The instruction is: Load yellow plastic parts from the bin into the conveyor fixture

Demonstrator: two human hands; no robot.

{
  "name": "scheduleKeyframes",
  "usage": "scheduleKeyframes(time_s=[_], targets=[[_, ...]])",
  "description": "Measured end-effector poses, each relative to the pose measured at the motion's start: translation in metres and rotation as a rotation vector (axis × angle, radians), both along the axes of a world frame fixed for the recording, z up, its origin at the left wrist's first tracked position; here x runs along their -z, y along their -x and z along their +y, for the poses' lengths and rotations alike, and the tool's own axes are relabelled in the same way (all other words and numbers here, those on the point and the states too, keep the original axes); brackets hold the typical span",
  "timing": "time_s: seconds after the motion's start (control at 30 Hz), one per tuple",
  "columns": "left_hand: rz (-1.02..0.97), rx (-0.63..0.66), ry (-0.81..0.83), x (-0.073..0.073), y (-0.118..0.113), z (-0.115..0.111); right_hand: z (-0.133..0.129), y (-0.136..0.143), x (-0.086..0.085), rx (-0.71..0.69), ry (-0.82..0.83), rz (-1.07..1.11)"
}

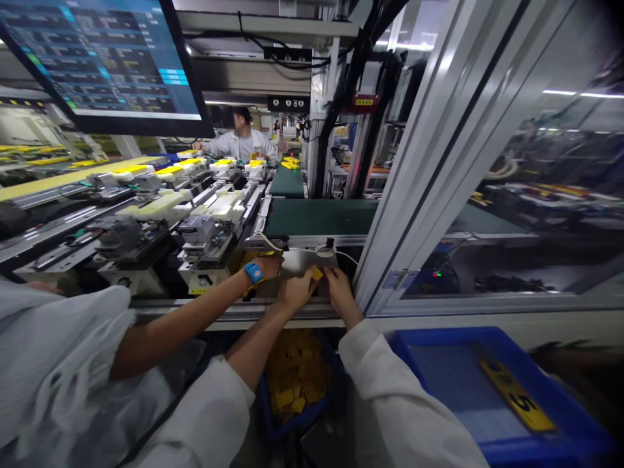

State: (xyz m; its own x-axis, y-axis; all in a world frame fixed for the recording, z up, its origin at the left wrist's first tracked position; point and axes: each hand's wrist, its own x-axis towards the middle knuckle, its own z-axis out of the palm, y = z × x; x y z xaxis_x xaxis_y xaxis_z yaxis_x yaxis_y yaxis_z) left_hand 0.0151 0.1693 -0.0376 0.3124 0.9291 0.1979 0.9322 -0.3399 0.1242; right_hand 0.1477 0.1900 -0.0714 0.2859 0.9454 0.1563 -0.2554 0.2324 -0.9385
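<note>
Over the metal ledge below the green belt, my left hand (295, 292) pinches a small flat yellow piece (316, 273). My right hand (342, 291) is close against the piece's right side, thumb and fingers drawn together; what lies between those fingertips is too small to make out. Just left of my hands is a co-worker's hand (270, 265) with a blue wristband (253, 272), reaching in over the same ledge. Beneath my forearms stands a blue bin (273, 426) heaped with small yellow pieces (297, 370).
A blue tray (451, 335) at right holds a yellow plate marked 5 (519, 396). An aluminium post (419, 156) rises close to my right hand. Fixtures (207, 227) line the left, below a monitor (107, 58). Behind the ledge runs a green belt (322, 216). Another person (241, 143) works farther back.
</note>
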Motion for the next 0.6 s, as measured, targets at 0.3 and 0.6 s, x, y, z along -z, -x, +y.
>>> scheduleKeyframes(time_s=[0.3,0.6], targets=[[-0.029,-0.008,-0.032,-0.004,0.0,-0.005,-0.001,-0.001,0.003,0.005,0.04,-0.04],[-0.008,-0.014,0.013,-0.003,0.002,-0.004,-0.008,-0.002,-0.004,-0.035,0.017,-0.154]])
